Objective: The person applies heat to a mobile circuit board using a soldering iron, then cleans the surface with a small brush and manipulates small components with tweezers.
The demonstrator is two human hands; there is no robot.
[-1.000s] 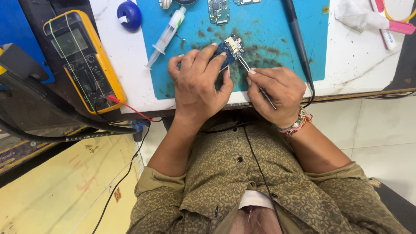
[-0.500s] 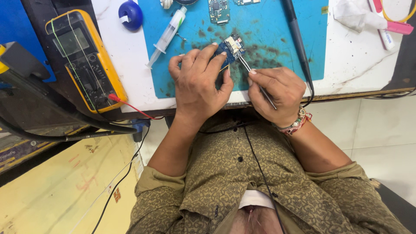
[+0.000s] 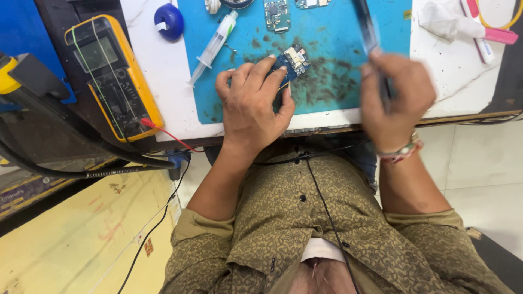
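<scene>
Head camera looks down on a work table with a blue mat (image 3: 332, 81) on it. The left hand (image 3: 253, 106) lies on the near part of the mat, and its fingers (image 3: 260, 69) are curled and closed on a small blue circuit board (image 3: 290, 61). The board rests on the mat at the fingertips, with a pale metal part on its far end. The right hand (image 3: 395, 100) is to the right, well apart from the left one, over the near edge of the mat. It is blurred, but the fingers are folded around a thin dark tool (image 3: 370, 38), which points away from the person across the mat. The tip of this tool is not touching the board.

On the mat, a syringe (image 3: 214, 46) lies to the left of the board and a second circuit board (image 3: 277, 14) lies beyond it. A yellow multimeter (image 3: 111, 76) sits at the left of the table, with a red lead (image 3: 169, 133) coming from it.
</scene>
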